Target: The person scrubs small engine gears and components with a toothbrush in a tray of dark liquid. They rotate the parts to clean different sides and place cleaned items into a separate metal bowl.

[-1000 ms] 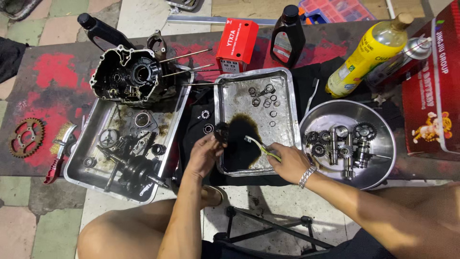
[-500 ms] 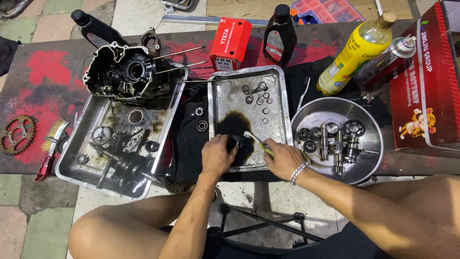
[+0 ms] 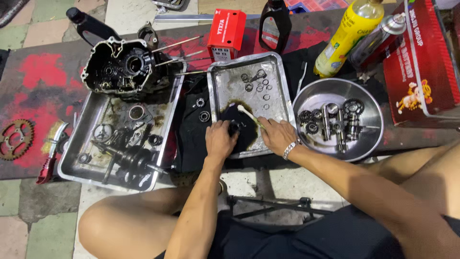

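My left hand (image 3: 219, 139) grips a small dark gear part (image 3: 234, 127) over the black oily pool in the middle steel tray (image 3: 278, 91). My right hand (image 3: 274, 135) holds a toothbrush (image 3: 249, 115) with a white head, its bristles pointing at the part. Both hands sit at the near end of this tray. Several rings and washers (image 3: 256, 88) lie at the tray's far end.
A large steel tray (image 3: 81, 158) on the left holds a crankshaft (image 3: 129, 160) and small parts, with an engine case (image 3: 122, 69) at its far end. A round steel bowl (image 3: 369, 103) of gears stands right. Bottles, a red box (image 3: 225, 29) and a sprocket (image 3: 15, 139) surround them.
My left hand carried the gear part from the tray's left rim into the oily pool. The right hand brought the toothbrush up against it. The view shifted slightly.
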